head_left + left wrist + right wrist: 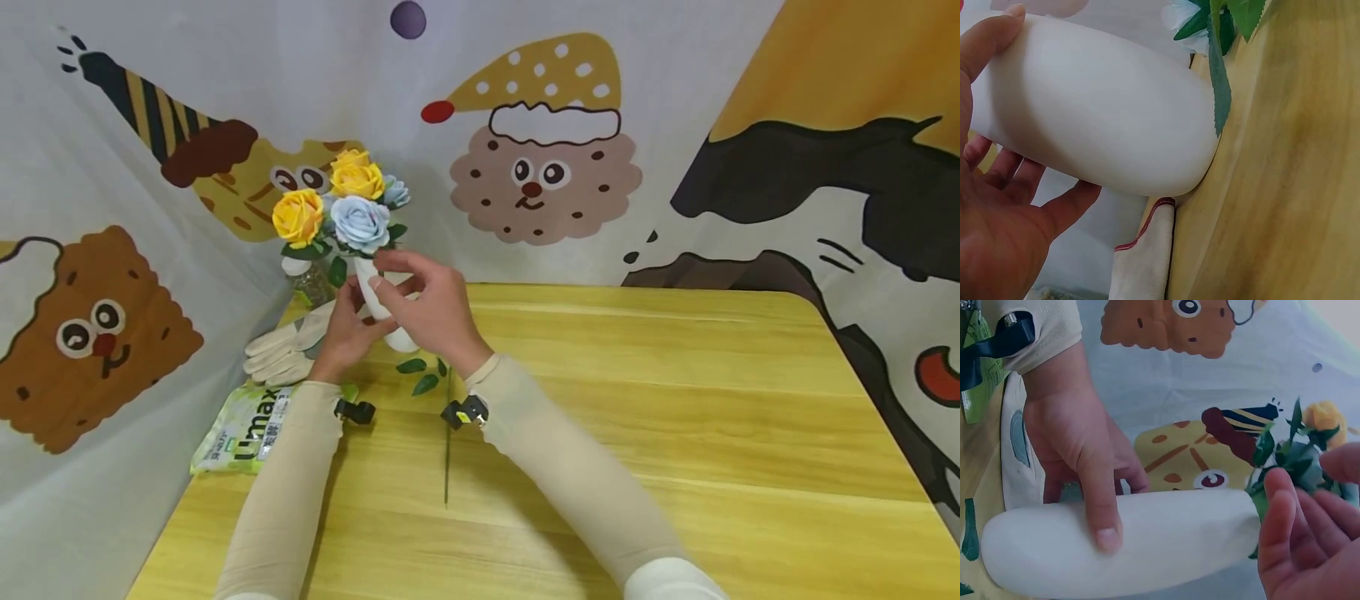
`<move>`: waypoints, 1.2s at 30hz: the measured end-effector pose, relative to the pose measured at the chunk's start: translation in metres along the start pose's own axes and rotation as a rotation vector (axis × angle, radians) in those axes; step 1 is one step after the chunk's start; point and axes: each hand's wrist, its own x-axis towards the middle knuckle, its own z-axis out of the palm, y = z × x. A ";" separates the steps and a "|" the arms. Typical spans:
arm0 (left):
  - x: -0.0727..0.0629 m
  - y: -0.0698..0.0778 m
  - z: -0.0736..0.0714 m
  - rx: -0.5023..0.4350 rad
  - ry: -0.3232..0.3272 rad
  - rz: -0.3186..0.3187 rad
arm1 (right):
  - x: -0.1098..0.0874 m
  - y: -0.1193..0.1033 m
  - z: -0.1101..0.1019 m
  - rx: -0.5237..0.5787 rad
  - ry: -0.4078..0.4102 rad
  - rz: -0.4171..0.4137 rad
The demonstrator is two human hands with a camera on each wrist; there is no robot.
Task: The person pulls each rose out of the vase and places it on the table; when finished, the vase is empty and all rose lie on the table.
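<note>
A white vase (401,339) stands on the table holding yellow roses (298,218) and pale blue roses (361,223) with green leaves. My left hand (348,332) grips the vase's body, the thumb (1107,519) across one side and the fingers around the other. Beside the vase's mouth is my right hand (435,308), its fingers (1280,519) loosely bent and a gap between them and the thumb. No item shows between them. A loose stem (447,458) with leaves (425,383) lies on the table; a pale flower (1182,22) lies beyond the vase.
White work gloves (277,354) lie left of the vase, with a green-and-white packet (232,433) nearer me. A clear jar with a white lid (296,267) stands behind the gloves. A cartoon-printed cloth (405,83) hangs along the wooden table's (675,417) back and left.
</note>
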 end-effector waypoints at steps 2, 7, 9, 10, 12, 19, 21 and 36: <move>0.000 0.000 -0.001 0.006 0.003 -0.004 | 0.002 -0.001 0.004 -0.020 0.028 0.004; 0.001 -0.001 -0.001 0.026 -0.003 0.000 | 0.010 0.002 0.012 -0.107 0.116 -0.026; 0.002 -0.002 -0.001 0.034 -0.002 0.004 | 0.015 0.005 0.014 -0.137 0.148 -0.048; 0.002 -0.002 -0.001 0.034 -0.001 0.008 | 0.017 0.006 0.015 -0.151 0.163 -0.058; 0.003 -0.003 -0.002 0.030 0.000 0.014 | 0.022 0.008 0.018 -0.172 0.191 -0.079; 0.001 -0.003 -0.002 0.032 -0.009 0.032 | 0.033 0.012 0.024 -0.240 0.247 -0.101; 0.001 -0.002 -0.002 0.031 -0.007 0.040 | 0.034 0.013 0.024 -0.239 0.250 -0.110; -0.002 0.007 0.001 0.031 -0.008 0.034 | 0.035 0.008 0.019 -0.098 0.327 -0.139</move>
